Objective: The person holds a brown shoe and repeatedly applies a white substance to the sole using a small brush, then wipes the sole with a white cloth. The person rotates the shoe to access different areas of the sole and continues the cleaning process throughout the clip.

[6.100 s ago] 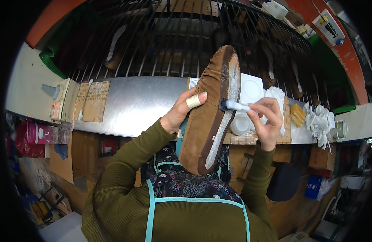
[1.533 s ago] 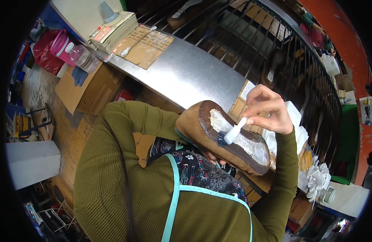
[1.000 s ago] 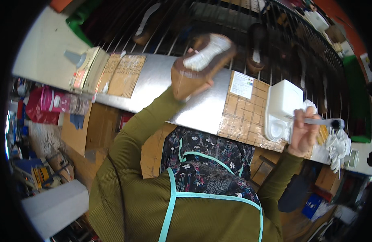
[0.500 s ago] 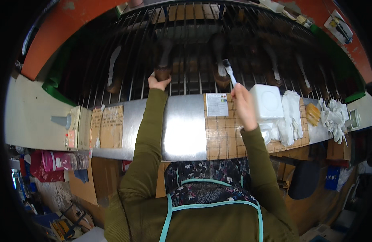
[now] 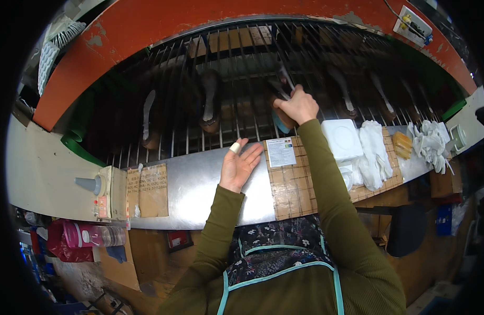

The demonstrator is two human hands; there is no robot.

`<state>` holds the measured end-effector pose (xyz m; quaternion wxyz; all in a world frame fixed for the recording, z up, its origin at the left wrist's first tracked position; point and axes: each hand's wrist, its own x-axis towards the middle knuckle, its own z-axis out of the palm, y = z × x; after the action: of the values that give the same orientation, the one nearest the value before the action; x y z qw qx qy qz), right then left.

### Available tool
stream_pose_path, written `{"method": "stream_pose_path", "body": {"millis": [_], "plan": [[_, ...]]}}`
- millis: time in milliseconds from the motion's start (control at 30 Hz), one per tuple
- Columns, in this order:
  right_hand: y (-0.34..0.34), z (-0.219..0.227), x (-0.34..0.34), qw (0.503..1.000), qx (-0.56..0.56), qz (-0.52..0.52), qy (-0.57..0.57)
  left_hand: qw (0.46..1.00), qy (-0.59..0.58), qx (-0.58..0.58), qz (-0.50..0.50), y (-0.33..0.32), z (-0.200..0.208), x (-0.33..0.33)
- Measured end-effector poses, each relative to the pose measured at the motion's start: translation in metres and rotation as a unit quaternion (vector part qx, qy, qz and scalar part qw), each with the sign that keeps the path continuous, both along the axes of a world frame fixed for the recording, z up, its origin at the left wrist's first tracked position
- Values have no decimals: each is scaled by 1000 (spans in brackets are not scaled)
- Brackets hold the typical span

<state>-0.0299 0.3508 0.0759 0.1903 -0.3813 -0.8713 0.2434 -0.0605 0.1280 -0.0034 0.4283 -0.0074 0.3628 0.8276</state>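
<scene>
My left hand (image 5: 237, 169) is open, palm up, above the steel ledge (image 5: 200, 181); a pale wrap covers one fingertip. My right hand (image 5: 300, 106) reaches over the metal rods and is closed on a dark shoe with a light-blue part (image 5: 282, 122) near its toe. A thin, blurred stick, probably the brush (image 5: 287, 77), shows at the same hand. Other dark shoes lie sole up on the rods, with pale strips along the soles: one shoe (image 5: 209, 105) left of my hands, another (image 5: 149, 121) farther left, and several to the right, including a near one (image 5: 342, 94).
Right of the printed card (image 5: 280, 152) on the cardboard stand a white container (image 5: 340, 139), white gloves (image 5: 376, 155) and a yellow block (image 5: 402, 145). A grey funnel-shaped piece (image 5: 89, 184) sticks out at left. An orange beam (image 5: 200, 23) runs across the back.
My left hand has let go of the left shoe and drawn back, palm up. My right hand has moved forward from the cardboard and closed on the middle shoe. The view has shifted.
</scene>
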Motion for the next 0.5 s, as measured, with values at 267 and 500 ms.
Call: {"method": "stream_pose_path", "body": {"millis": [267, 500], "plan": [[-46, 49, 150, 900, -315, 205, 223, 934, 1, 265, -239, 13, 16, 40], [-37, -14, 267, 964, -100, 120, 217, 952, 168, 252, -30, -43, -8, 127]]}}
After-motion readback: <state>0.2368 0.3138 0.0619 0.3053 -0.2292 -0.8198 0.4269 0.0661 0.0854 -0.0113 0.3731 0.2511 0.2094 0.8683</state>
